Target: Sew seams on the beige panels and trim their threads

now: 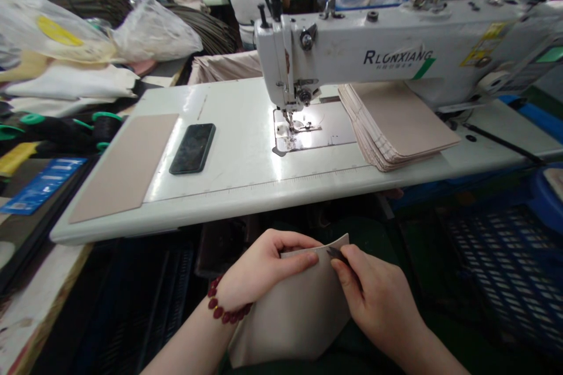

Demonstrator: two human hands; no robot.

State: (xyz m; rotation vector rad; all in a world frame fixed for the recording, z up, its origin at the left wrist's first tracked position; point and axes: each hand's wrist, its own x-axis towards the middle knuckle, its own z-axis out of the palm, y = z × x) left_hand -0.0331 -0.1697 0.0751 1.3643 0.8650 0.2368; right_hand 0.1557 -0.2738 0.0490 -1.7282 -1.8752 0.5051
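A beige sheet of leather-like material hangs over my lap, in front of the sewing table. My left hand, with a dark red bead bracelet at the wrist, pinches its upper edge between thumb and fingers. Close by, my right hand grips a small dark pointed tool, perhaps thread snips, whose tip meets the sheet's edge near the corner. Most of that tool is hidden in the fingers. Beyond both hands stands a white sewing machine, its needle over the bright metal plate.
On the table lie a stack of beige pieces at right, a dark phone and a single beige panel at left. Blue plastic crates stand low at both sides. Thread spools sit at far left.
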